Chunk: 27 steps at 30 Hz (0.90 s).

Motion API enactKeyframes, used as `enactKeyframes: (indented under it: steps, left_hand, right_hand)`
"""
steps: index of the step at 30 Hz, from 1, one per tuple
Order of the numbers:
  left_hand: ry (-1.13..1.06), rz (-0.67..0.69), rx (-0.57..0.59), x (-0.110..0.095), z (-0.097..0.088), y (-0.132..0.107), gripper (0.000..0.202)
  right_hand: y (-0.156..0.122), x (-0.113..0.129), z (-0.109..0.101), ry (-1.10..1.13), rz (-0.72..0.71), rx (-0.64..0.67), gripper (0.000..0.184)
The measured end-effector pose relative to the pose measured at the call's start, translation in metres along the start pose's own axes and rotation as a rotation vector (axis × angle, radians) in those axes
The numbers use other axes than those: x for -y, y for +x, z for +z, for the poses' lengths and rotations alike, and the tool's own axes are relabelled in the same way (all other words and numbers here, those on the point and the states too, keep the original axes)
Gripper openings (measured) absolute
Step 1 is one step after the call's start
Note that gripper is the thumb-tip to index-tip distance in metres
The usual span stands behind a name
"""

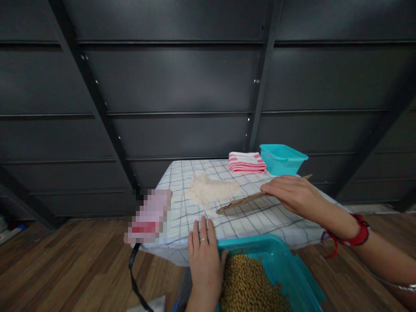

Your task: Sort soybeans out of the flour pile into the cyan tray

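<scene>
My right hand (292,195) grips a thin brown strip of cardboard (243,201) from above, its far end slanting down to the cloth. Beside that end lies a loose heap of fine white grains, like rice (211,188), on the checked tablecloth (253,223). My left hand (204,255) rests with fingers stretched out over the table's near edge, next to a teal tray (279,245). Many small round tan beans (248,284) lie in that tray; its lower part is cut off by the frame.
A folded pink-and-white striped towel (247,162) and a turquoise tub (282,159) stand at the back right. At the left edge is a blurred pink object (149,216) with a black strap (132,264) hanging below. A dark panelled wall (182,82) rises behind.
</scene>
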<state>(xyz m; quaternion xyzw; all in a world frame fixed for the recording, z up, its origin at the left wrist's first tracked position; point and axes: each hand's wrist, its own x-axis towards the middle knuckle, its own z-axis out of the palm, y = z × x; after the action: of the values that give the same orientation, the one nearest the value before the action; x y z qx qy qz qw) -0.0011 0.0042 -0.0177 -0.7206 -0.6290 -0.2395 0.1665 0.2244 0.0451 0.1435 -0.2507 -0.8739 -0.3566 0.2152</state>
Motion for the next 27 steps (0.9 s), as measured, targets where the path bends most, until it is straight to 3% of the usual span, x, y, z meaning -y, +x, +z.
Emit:
enactKeyframes:
  steps: [27]
  left_hand:
    - [-0.023,0.000,-0.009,0.000,-0.001,-0.001,0.060]
  right_hand:
    - [-0.015,0.006,-0.020,0.104,-0.038,-0.042,0.022]
